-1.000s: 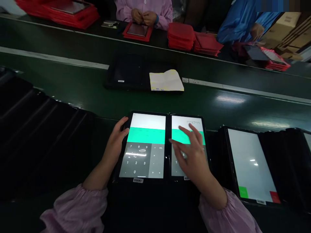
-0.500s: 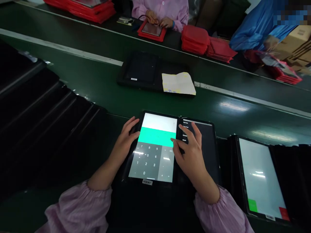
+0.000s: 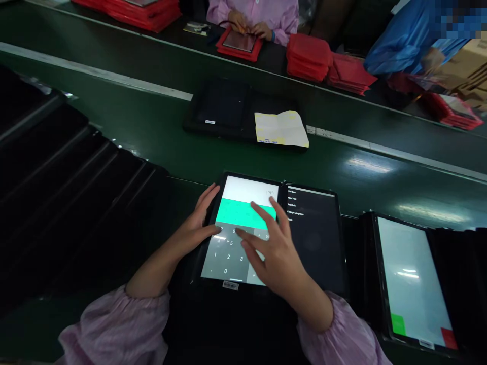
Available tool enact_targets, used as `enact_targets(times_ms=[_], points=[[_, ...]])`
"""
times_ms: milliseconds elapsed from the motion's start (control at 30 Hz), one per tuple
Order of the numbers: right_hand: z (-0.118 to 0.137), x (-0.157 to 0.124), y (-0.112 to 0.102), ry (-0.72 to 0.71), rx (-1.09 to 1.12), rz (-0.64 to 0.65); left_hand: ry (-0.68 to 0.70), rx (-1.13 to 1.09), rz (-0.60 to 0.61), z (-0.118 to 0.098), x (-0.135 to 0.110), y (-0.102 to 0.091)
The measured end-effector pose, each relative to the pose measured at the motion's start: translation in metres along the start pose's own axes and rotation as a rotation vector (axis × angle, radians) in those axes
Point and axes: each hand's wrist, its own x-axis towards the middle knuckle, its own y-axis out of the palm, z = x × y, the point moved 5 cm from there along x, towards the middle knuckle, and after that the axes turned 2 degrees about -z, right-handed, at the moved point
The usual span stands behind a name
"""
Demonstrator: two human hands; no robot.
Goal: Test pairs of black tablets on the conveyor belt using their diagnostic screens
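Green work surface [image 3: 160, 126] stretches across the room, with stacked red pouches [image 3: 309, 58] along the far bench. Nearer, the calculator tablet [image 3: 228, 261] lies flat under both hands, beside a dark-menu tablet [image 3: 317, 248]. The left hand [image 3: 192, 225] is at its left edge, fingers extended, thumb apart over the 7 key. The right hand [image 3: 276, 248] has spread fingers above the screen, index near the 8; contact cannot be told. Beyond, a black tray [image 3: 213, 130] bears an unlit tablet [image 3: 222, 104] and creased paper [image 3: 283, 129].
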Motion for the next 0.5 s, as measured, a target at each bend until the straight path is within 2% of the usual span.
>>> enact_targets(times_ms=[100,233,300,400,500], points=[[0.01,0.002,0.005,-0.016,-0.002,0.064,0.002,0.016,-0.007,-0.007,0.001,-0.002],[-0.01,-0.002,-0.01,0.1,-0.063,-0.122,-0.06,0.045,0.061,-0.013,0.001,0.001],[-0.022,-0.005,-0.014,0.172,-0.13,-0.172,-0.071,-0.01,0.026,-0.012,0.0,0.002],[-0.028,-0.006,-0.008,0.199,-0.151,-0.136,-0.073,-0.11,-0.05,-0.012,-0.002,0.004],[-0.021,-0.004,-0.001,0.142,-0.126,-0.088,-0.067,-0.141,-0.07,-0.017,-0.004,0.006]])
